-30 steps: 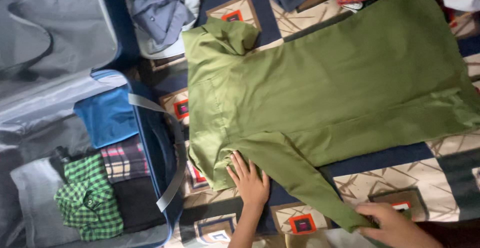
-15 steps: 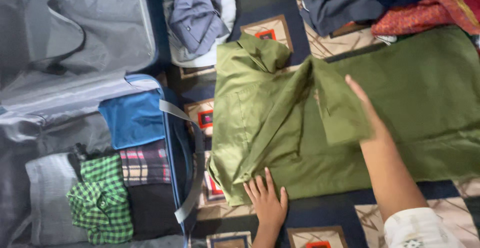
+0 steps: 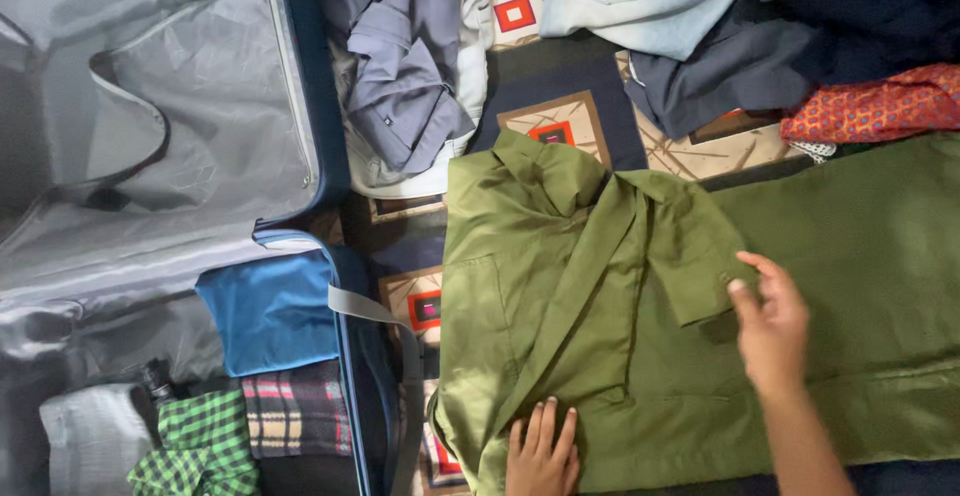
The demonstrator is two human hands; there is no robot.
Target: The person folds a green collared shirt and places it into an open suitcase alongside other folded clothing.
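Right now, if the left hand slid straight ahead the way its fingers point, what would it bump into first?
The left hand lies flat on the green shirt, fingers pointing up the picture. Going straight on, it would probably first meet the folded-over sleeve lying across the shirt, well before the collar.

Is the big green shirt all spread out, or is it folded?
Partly folded: the green shirt lies flat, but its sleeve is folded across the body, where the right hand rests.

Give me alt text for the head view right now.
Two bare hands press on a green shirt spread on a patterned rug: left hand flat at its lower edge, right hand by the folded-in sleeve. An open suitcase holding folded clothes lies alongside.
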